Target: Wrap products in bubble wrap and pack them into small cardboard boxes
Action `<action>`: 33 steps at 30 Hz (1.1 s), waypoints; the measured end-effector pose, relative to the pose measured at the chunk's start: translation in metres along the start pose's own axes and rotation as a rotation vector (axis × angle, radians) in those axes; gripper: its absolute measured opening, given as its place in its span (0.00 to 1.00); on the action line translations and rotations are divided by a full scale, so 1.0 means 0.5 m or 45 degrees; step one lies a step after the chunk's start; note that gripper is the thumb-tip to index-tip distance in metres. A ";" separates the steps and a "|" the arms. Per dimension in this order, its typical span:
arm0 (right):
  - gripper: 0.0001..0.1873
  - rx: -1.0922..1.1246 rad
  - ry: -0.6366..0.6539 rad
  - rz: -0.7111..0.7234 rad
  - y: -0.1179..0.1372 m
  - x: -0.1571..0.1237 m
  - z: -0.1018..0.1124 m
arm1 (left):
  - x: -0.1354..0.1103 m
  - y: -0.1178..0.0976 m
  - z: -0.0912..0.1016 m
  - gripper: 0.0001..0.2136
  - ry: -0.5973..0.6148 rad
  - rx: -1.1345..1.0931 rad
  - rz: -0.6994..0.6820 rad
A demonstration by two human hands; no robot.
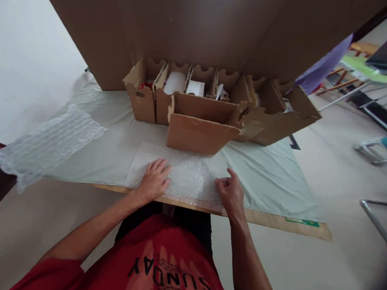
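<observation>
A sheet of bubble wrap (pixel 191 175) lies flat at the table's near edge. My left hand (pixel 153 179) rests palm down on its left part, fingers stretched out and open. My right hand (pixel 230 192) sits at the sheet's right edge, fingers curled and pinched on the wrap. Just behind the sheet stands an open cardboard box (pixel 197 132), apart from both hands.
A row of cardboard compartments (pixel 170 89) holding small items stands behind the box, under a large cardboard panel (pixel 200 27). An air-cushion sheet (pixel 46 142) lies at the left. A pale cloth (pixel 267 175) covers the table. Chairs (pixel 377 147) stand at the right.
</observation>
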State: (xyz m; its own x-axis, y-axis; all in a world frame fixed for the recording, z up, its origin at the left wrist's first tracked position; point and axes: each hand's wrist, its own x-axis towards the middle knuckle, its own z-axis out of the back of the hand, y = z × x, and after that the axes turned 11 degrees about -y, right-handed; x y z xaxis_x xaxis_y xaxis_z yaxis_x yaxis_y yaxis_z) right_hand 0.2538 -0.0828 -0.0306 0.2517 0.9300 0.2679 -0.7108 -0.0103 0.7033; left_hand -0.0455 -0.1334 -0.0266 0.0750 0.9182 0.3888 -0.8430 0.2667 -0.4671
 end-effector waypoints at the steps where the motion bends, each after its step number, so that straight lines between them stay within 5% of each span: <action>1: 0.35 -0.070 -0.095 0.049 -0.002 0.000 0.010 | 0.008 0.002 -0.004 0.19 0.027 0.045 -0.003; 4: 0.31 -0.157 -0.213 0.296 0.032 -0.015 0.005 | 0.024 -0.019 -0.031 0.20 0.073 0.072 -0.113; 8: 0.25 -0.240 0.173 0.632 0.107 -0.042 -0.075 | 0.039 -0.049 -0.073 0.23 0.128 0.055 -0.198; 12: 0.26 -0.376 0.309 0.742 0.092 -0.043 -0.115 | 0.028 0.007 -0.060 0.25 0.171 0.134 -0.179; 17: 0.25 -0.461 0.145 0.656 -0.021 -0.041 -0.011 | -0.053 0.125 0.051 0.26 0.063 0.412 -0.019; 21: 0.30 -0.417 0.201 0.667 -0.063 -0.086 0.091 | -0.108 0.139 0.118 0.27 0.009 0.416 -0.053; 25: 0.39 -0.366 0.457 0.814 -0.056 -0.121 0.117 | -0.114 0.094 0.108 0.31 0.181 0.285 -0.323; 33: 0.20 -0.376 0.630 0.857 -0.047 -0.086 0.118 | -0.083 0.088 0.089 0.30 0.390 0.255 -0.496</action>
State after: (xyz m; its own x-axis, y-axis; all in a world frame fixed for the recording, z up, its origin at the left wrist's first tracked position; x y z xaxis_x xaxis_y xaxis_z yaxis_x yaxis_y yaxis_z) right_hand 0.2983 -0.1442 -0.0198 -0.5453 0.8140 0.1999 -0.7634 -0.5808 0.2825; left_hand -0.1093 -0.1727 -0.0278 0.5293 0.8138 0.2398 -0.8048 0.5711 -0.1619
